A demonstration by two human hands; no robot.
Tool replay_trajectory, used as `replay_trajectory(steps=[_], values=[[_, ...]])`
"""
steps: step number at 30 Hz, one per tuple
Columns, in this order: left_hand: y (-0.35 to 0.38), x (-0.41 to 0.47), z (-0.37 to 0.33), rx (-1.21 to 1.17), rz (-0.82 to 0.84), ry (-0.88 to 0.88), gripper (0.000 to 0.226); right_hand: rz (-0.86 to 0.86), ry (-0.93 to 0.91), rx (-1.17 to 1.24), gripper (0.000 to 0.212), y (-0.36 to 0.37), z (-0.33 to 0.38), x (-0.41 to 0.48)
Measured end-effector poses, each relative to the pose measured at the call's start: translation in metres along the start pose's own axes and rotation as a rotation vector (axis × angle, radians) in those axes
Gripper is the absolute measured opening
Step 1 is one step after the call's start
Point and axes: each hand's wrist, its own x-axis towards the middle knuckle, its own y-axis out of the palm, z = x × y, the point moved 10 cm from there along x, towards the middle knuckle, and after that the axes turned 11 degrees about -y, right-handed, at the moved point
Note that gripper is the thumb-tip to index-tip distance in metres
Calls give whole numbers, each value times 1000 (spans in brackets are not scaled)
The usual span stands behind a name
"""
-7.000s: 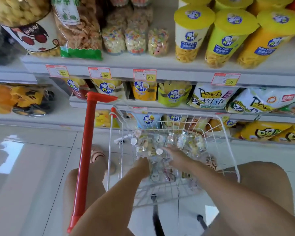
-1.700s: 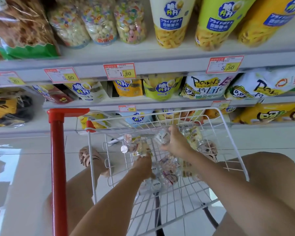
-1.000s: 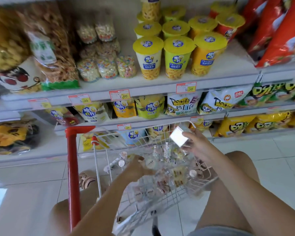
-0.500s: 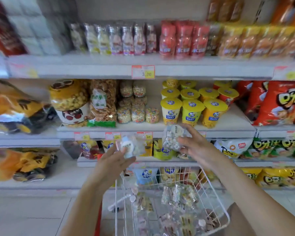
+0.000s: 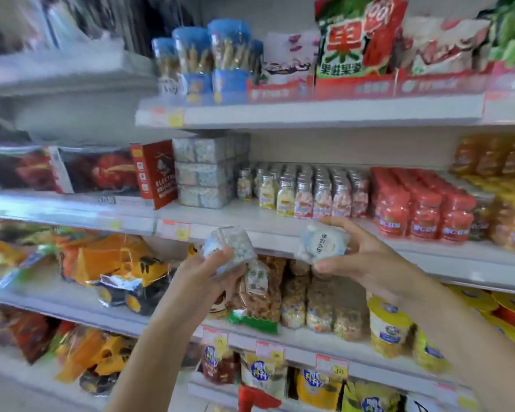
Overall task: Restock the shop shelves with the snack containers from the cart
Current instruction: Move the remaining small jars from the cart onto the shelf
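The shelves on the left [image 5: 57, 84] smear into blur, and the price tags [image 5: 179, 231] are too soft to read. The left hand [image 5: 211, 272] covers the lower part of its clear container [image 5: 229, 248]; the print on the other container [image 5: 321, 243] in the right hand [image 5: 366, 263] is illegible.

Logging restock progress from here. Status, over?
Left grip holds a pellet-filled snack container. Right grip holds a labelled snack container. Both short of the small-bottle shelf; nothing between.
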Motion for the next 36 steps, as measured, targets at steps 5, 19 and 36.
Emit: replay_trajectory(steps=[5, 19, 36], values=[[-46, 62, -72, 368, -359, 182, 64, -1, -22, -155, 84, 13, 30, 89], [-86, 148, -96, 1020, -562, 77, 49, -156, 60, 184, 59, 62, -33, 222], [-103, 158, -83, 903, -538, -53, 92, -124, 121, 436, 22, 90, -37, 216]])
